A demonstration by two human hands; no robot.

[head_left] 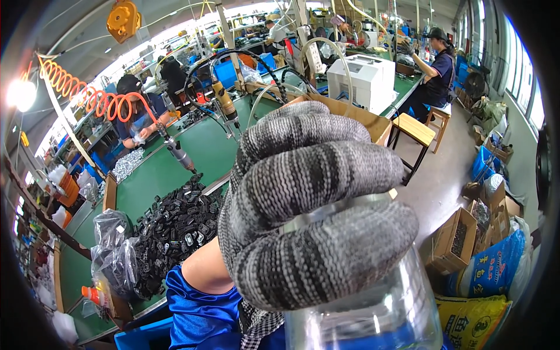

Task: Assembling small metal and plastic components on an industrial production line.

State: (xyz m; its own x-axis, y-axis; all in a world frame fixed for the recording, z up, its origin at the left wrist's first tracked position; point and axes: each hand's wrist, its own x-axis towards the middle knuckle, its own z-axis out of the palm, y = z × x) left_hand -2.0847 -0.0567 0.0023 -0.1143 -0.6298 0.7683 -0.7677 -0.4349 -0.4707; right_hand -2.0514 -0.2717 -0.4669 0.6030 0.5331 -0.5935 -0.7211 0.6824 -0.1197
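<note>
My left hand [315, 192], in a grey and black knitted glove, fills the middle of the view close up. Its fingers are wrapped around the upper part of a clear bottle [367, 303], whose shiny rim shows between two fingers. Most of the bottle's top is covered by the glove, and its lower end runs out of the picture. A blue sleeve [201, 309] leads up to the bare wrist. My right hand is out of sight.
Left, a green worktable [140, 198] bears a heap of black parts [175, 227] and a clear plastic bag [114, 239]. A power screwdriver [178, 154] hangs from an orange coiled hose. Other people sit at tables beyond. Right are a wooden stool [415, 129], cartons [452, 242] and sacks [490, 265].
</note>
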